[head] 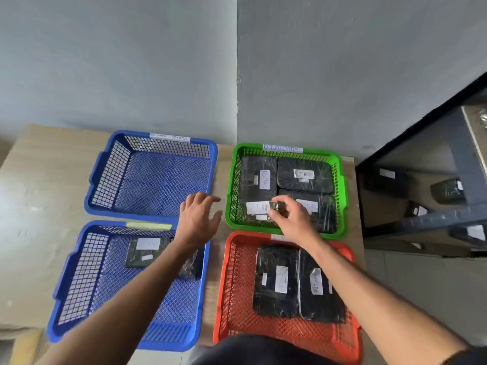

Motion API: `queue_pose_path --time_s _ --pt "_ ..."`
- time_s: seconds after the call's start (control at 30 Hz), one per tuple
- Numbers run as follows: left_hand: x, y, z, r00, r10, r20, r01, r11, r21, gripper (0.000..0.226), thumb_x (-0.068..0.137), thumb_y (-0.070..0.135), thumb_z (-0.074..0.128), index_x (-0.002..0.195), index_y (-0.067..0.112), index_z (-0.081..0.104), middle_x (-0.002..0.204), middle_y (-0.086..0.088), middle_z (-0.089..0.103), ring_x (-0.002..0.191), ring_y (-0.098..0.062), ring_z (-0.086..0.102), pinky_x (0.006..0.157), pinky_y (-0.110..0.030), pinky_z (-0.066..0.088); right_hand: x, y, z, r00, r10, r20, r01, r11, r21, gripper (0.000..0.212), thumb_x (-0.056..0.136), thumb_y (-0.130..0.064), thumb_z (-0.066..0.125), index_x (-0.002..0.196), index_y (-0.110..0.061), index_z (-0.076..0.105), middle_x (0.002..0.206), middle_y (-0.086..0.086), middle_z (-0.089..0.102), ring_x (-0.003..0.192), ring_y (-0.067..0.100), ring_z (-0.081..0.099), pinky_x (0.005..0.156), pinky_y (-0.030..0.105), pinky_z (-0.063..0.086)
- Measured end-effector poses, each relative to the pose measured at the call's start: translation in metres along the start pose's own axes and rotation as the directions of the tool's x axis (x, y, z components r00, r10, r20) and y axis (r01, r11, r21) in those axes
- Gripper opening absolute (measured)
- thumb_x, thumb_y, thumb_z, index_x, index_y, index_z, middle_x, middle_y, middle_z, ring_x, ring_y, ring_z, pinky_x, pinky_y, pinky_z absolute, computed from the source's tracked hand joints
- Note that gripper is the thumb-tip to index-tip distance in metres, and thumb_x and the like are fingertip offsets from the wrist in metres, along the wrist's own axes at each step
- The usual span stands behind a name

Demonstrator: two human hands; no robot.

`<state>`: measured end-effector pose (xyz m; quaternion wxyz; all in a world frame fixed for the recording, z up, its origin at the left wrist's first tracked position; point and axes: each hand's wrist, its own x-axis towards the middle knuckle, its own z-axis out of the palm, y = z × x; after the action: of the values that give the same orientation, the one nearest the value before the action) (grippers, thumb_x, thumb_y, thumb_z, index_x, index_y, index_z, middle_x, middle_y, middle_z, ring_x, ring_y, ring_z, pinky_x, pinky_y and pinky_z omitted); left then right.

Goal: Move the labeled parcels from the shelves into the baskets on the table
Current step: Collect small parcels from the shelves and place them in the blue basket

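Parcels wrapped in black film, each bearing a white label, are seen in the head view spread over four baskets set two by two on the tabletop (pixel 39 180). The green basket (pixel 340 167) at the far right corner is filled with four parcels; the one at its near left (pixel 257 210), labelled with a word reading like RETURN, is pinched at its right edge by the right hand (pixel 292 222), whose grip is narrow, thumb and fingertips closed on a small corner of the wrapping. The left hand (pixel 199 219) is held above the gap between the two blue baskets, its grip wide, fingers spread and nothing held.

The far blue basket (pixel 110 167) at the far left is shown with only a paper tag on its far rim. In the near blue basket (pixel 79 272) one parcel (pixel 147 251) is laid near the far wall, partly hidden by the left forearm. In the red basket (pixel 232 285) at the near right two parcels (pixel 276 280) are laid side by side, touching.

Beside the right edge of the tabletop a dark shelf unit (pixel 463 180) is visible, with further labelled parcels (pixel 448 189) resting on its lower shelves.
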<state>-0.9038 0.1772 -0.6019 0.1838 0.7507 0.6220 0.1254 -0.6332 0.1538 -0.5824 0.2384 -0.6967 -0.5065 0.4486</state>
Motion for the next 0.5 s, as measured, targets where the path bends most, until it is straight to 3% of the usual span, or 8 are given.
queue_pose_path --time_s 0.07,0.17,0.27,0.37,0.47,0.5 --pt "-0.009 -0.014 0.005 0.996 0.033 0.078 -0.039 0.996 0.076 0.058 0.088 0.039 0.065 0.139 0.018 0.05 0.132 -0.005 0.05 0.115 -0.031 0.049 0.097 -0.048 0.043 0.001 0.0 0.007 0.999 -0.041 -0.005 0.04 0.992 -0.122 0.025 0.091 -0.028 0.071 0.114 -0.029 0.061 0.095 -0.001 0.068 0.076 0.016 0.065 0.058 0.022 0.049" --pt "-0.013 -0.025 0.014 0.994 0.045 0.098 -0.041 0.998 -0.046 0.074 0.089 0.022 0.065 0.153 0.007 0.03 0.144 -0.014 0.038 0.12 -0.036 0.05 0.102 -0.049 0.046 0.005 0.001 0.02 0.997 -0.079 0.026 0.083 0.964 -0.254 0.027 0.092 -0.027 0.069 0.118 -0.028 0.059 0.099 -0.003 0.066 0.074 0.009 0.064 0.052 0.009 0.039" --pt "-0.011 -0.024 0.018 0.995 0.016 0.099 -0.013 1.0 -0.024 0.075 0.092 0.02 0.061 0.156 0.008 0.023 0.149 -0.016 0.034 0.101 -0.038 0.061 0.084 -0.048 0.055 0.01 0.006 0.024 0.999 -0.035 0.028 0.041 0.958 -0.284 0.025 0.094 -0.026 0.068 0.117 -0.027 0.058 0.1 0.0 0.065 0.069 0.006 0.063 0.046 0.009 0.039" --pt "-0.014 -0.025 0.02 0.996 0.01 0.093 -0.017 0.997 0.076 0.073 0.095 0.026 0.056 0.158 0.011 0.023 0.151 -0.016 0.038 0.096 -0.036 0.064 0.083 -0.046 0.051 0.014 0.008 0.03 0.999 0.008 0.037 0.005 0.941 -0.339 0.029 0.096 -0.026 0.065 0.124 -0.025 0.06 0.105 0.002 0.068 0.067 0.007 0.063 0.049 0.008 0.041" --pt "-0.014 -0.024 0.02 0.996 0.003 0.094 -0.013 0.994 0.105 0.074 0.094 0.024 0.055 0.159 0.011 0.021 0.151 -0.016 0.041 0.1 -0.034 0.064 0.086 -0.046 0.049 0.015 0.006 0.039 1.0 0.022 -0.006 -0.023 0.928 -0.371 0.037 0.1 -0.024 0.059 0.137 -0.019 0.057 0.118 0.006 0.068 0.076 0.015 0.064 0.065 0.029 0.057" --pt "-0.014 -0.024 0.02 0.995 0.001 0.098 -0.012 0.994 0.108 0.075 0.093 0.023 0.054 0.159 0.011 0.021 0.151 -0.016 0.041 0.101 -0.034 0.063 0.086 -0.046 0.05 0.015 0.005 0.042 0.999 0.029 -0.03 -0.038 0.925 -0.379 0.037 0.1 -0.023 0.059 0.136 -0.017 0.055 0.116 0.007 0.068 0.074 0.014 0.063 0.064 0.03 0.059"
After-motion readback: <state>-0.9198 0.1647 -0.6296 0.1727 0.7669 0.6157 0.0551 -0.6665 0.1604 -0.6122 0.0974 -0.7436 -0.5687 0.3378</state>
